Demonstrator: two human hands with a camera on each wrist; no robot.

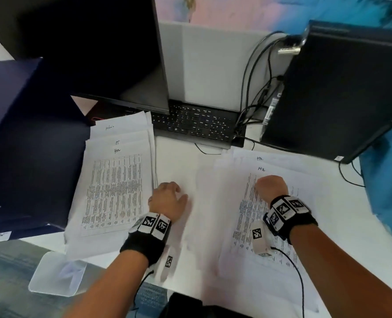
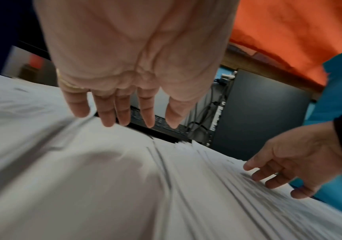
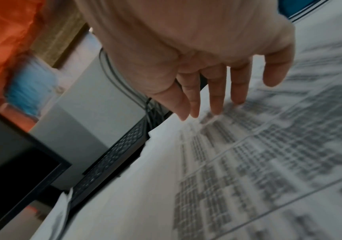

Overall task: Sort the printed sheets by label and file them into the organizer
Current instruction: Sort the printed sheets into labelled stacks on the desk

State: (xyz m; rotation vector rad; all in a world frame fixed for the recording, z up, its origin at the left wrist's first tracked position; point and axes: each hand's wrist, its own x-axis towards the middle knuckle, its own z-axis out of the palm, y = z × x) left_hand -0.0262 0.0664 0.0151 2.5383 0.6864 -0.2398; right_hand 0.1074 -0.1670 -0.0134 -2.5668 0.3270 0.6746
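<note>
Two spreads of printed sheets lie on the white desk. The left stack (image 1: 114, 191) shows handwritten labels at its top edges and a printed table. The right stack (image 1: 270, 226) is fanned out, also labelled by hand. My left hand (image 1: 167, 198) hovers at the left stack's right edge with its fingers (image 2: 112, 110) straight and spread, holding nothing. My right hand (image 1: 270, 187) reaches over the right stack (image 3: 268, 154), and its straight fingertips (image 3: 215, 104) touch or nearly touch the top sheet. A dark blue organizer (image 1: 30, 145) stands at the left, beside the left stack.
A black monitor (image 1: 98, 53) and keyboard (image 1: 195, 123) sit behind the papers. A black computer tower (image 1: 334, 92) with cables (image 1: 254, 88) stands at the back right. A clear plastic sleeve (image 1: 57, 275) overhangs the desk's front left edge.
</note>
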